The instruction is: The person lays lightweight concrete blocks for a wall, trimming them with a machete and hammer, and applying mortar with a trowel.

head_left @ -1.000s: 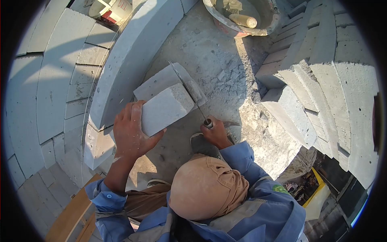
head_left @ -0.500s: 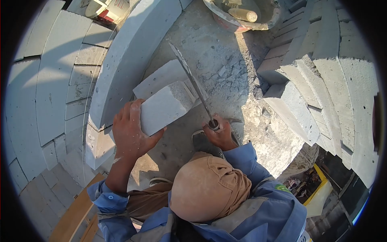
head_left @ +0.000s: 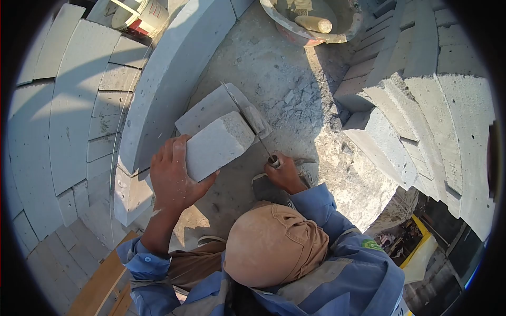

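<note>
My left hand [head_left: 176,171] grips the near left end of a pale grey block [head_left: 219,146], thumb along its near side and fingers over the far edge. That block rests on another block [head_left: 208,110] lying on the floor. My right hand [head_left: 286,174] is closed round the handle of a long thin blade [head_left: 243,111]. The blade runs away from me, close beside the right end of the held block and over the lower block. Its lower edge is hidden.
A curved block wall [head_left: 163,89] stands at the left, and stacked blocks [head_left: 416,116] stand at the right. A basin [head_left: 287,30] with a wooden-handled tool [head_left: 314,23] sits at the far side. A bucket [head_left: 150,18] is at the upper left. Rubble [head_left: 303,102] covers the floor.
The blade has dropped lower beside the held block, and its tip has come nearer. My right hand has shifted slightly left. My left hand still grips the block.
</note>
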The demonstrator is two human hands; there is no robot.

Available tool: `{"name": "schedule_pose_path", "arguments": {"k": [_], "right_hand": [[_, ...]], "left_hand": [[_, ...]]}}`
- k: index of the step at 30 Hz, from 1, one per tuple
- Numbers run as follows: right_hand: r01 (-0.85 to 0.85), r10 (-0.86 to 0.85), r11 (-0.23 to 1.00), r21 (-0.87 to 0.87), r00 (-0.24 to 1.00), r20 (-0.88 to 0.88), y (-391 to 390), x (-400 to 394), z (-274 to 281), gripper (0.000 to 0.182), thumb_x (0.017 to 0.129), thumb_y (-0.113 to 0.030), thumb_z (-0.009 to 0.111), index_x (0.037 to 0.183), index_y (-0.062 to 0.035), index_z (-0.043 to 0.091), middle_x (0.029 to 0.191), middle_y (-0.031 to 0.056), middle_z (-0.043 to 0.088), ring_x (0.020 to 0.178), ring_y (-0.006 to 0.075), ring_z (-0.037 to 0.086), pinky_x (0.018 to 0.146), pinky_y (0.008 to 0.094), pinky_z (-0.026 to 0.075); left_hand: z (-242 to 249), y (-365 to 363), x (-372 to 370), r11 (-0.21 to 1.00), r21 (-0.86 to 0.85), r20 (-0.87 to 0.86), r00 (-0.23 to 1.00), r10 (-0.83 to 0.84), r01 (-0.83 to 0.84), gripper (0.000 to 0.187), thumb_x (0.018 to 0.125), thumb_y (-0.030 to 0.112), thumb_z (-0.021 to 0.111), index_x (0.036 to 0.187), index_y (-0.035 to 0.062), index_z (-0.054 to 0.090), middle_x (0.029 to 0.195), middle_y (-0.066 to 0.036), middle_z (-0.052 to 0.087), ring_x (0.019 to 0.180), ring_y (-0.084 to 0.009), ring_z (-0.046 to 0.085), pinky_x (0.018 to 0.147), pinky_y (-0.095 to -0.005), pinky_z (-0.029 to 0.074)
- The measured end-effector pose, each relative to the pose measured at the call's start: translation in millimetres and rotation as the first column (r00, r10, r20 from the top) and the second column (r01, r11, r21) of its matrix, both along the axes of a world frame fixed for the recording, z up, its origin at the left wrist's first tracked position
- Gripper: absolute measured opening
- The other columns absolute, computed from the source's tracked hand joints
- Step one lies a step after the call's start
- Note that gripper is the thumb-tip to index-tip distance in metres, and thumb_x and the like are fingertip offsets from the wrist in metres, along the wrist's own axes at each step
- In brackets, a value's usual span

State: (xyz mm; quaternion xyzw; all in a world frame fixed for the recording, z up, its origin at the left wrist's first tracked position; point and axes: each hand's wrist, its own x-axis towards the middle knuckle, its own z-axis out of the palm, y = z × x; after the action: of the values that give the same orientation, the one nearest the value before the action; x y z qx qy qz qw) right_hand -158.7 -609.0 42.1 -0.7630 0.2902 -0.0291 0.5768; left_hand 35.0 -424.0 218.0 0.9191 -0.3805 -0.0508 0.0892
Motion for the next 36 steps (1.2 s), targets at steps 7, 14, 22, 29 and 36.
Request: {"name": "schedule_pose_path", "arguments": {"k": [7,14,22,29,36], "right_hand": [[0.013,-0.016,1.0,0.028,0.997,0.08,-1,6,20,0.02,0.085,-0.016,0.073,0.085,-0.0018,0.059,0.071,0.0122,0.062,0.064,0.0184,0.06,0.06,0.0352,0.047],[0.003,-0.006,1.0,0.02,0.99,0.144,-4,8,33,0.022,0.086,-0.009,0.072,0.079,-0.0037,0.052,0.065,0.0099,0.056,0.062,0.0143,0.056,0.057,0.0326,0.043],[0.006,-0.007,1.0,-0.027,0.999,-0.04,-4,12,21,0.02,0.087,-0.011,0.072,0.081,-0.0024,0.055,0.062,0.0077,0.054,0.058,0.0115,0.052,0.055,0.0332,0.043],[-0.022,0.051,0.986,0.164,0.984,-0.171,-9,20,14,0.024,0.086,-0.018,0.073,0.082,0.0003,0.058,0.068,0.0089,0.057,0.066,0.0124,0.053,0.062,0.0338,0.045],[-0.042,0.026,0.992,0.122,0.99,0.136,-5,16,21,0.022,0.082,-0.021,0.068,0.09,-0.0003,0.063,0.073,0.0145,0.063,0.065,0.0238,0.059,0.066,0.0402,0.049]], "left_hand": [[5,-3,0,1.0,0.019,-0.02,1.0,0.012,-0.011,0.086,0.064,0.038,0.089,0.134,0.0075,0.049,0.12,-0.016,0.059,0.108,-0.0381,0.059,0.088,-0.0495,0.047],[3,-3,-3,1.0,0.012,0.003,1.0,0.011,-0.012,0.082,0.062,0.04,0.089,0.128,0.0076,0.052,0.113,-0.013,0.059,0.102,-0.0339,0.061,0.084,-0.0462,0.046],[4,-2,-2,0.998,0.041,-0.073,0.996,0.055,-0.052,0.085,0.062,0.039,0.089,0.132,0.0065,0.051,0.12,-0.017,0.058,0.108,-0.0385,0.059,0.091,-0.0502,0.047],[2,-1,-3,1.0,0.023,-0.026,0.999,0.022,-0.021,0.084,0.063,0.039,0.088,0.131,0.0068,0.051,0.115,-0.015,0.06,0.104,-0.0359,0.061,0.085,-0.0482,0.047],[2,-3,-1,1.0,0.003,-0.012,1.0,0.004,-0.004,0.081,0.063,0.035,0.089,0.13,0.0068,0.052,0.115,-0.015,0.061,0.103,-0.0361,0.062,0.087,-0.0485,0.049]]}}
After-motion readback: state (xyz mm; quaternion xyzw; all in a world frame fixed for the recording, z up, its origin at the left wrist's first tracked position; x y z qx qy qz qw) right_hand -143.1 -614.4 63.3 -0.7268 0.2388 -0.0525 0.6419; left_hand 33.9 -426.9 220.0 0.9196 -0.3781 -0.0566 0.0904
